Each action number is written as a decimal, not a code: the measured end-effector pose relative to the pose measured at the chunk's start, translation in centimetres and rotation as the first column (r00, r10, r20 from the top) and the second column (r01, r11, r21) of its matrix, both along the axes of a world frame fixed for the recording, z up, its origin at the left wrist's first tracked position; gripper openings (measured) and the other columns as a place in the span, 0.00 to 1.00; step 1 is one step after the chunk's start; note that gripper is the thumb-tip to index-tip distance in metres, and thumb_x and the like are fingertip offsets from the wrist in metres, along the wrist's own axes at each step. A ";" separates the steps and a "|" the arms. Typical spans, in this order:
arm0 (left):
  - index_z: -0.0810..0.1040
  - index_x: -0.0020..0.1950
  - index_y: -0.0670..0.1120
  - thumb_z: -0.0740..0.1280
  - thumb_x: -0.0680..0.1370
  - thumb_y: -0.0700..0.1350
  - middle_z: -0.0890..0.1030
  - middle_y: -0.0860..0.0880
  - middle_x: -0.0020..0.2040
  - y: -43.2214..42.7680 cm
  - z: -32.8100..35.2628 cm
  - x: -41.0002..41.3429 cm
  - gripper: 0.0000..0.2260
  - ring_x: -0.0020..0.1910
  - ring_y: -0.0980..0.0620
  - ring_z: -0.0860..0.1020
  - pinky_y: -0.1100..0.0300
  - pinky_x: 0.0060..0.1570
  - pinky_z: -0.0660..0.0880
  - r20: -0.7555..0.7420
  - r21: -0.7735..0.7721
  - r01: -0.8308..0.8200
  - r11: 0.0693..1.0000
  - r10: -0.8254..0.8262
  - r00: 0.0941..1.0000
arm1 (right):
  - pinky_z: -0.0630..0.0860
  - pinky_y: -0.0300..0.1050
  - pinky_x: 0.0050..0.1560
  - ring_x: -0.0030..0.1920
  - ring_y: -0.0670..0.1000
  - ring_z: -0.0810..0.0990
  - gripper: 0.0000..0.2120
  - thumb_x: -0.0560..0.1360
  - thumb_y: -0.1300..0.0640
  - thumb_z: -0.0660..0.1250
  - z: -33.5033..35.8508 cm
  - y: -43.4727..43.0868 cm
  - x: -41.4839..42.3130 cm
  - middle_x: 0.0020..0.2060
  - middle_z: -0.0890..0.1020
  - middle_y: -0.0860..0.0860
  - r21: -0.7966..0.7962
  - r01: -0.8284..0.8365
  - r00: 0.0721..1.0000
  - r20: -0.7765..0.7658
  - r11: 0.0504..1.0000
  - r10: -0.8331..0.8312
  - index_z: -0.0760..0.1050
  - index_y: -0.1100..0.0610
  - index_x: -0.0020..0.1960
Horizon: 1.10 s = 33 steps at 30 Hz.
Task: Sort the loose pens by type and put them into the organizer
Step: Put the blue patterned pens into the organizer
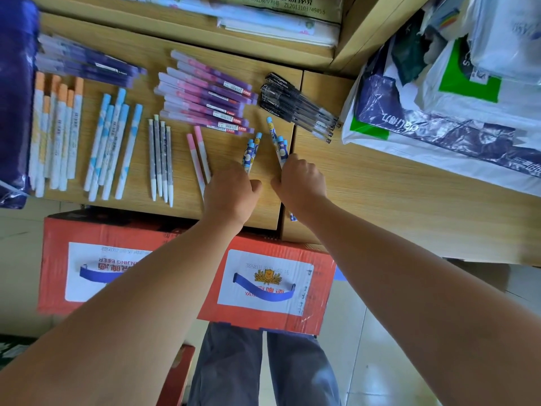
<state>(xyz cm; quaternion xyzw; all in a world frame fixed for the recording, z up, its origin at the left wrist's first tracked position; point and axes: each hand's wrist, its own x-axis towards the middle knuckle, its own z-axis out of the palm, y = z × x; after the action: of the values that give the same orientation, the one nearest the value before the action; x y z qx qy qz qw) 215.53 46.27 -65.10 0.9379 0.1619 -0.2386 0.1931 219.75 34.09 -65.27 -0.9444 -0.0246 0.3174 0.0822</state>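
Sorted groups of pens lie on the wooden desk [380, 194]: orange-capped pens [55, 130], light blue pens [112, 145], grey pens [161, 159], two pink pens [197, 156], purple-pink pens [205, 98], dark purple pens [85, 64] and black pens [298, 105]. My left hand [227, 193] grips two blue cartoon-print pens [251, 149] near the desk's front edge. Close beside it, my right hand [301, 180] grips a few more of the same cartoon pens [276, 137]. No organizer can be made out.
A red beer carton [263, 288] stands on the floor below the desk's front edge. Plastic bags [439, 98] pile up at the right. Paper packs [278, 22] lie on the rear shelf. A dark blue bag [14, 98] sits at the far left.
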 end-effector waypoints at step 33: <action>0.69 0.50 0.43 0.56 0.83 0.46 0.69 0.48 0.34 -16.1 18.5 -4.4 0.08 0.36 0.47 0.68 0.53 0.38 0.65 0.102 -0.593 0.012 0.805 0.060 0.993 | 0.66 0.42 0.36 0.30 0.47 0.73 0.13 0.82 0.52 0.54 21.6 -20.5 -11.0 0.30 0.78 0.52 0.512 0.139 0.954 -0.299 0.848 0.024 0.68 0.53 0.41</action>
<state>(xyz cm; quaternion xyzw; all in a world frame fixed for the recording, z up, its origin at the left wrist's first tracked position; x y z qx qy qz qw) 211.17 30.18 -46.55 0.8409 0.0796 -0.2200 0.4880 208.74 13.57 -43.68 -0.8279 -0.0695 0.4325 0.3503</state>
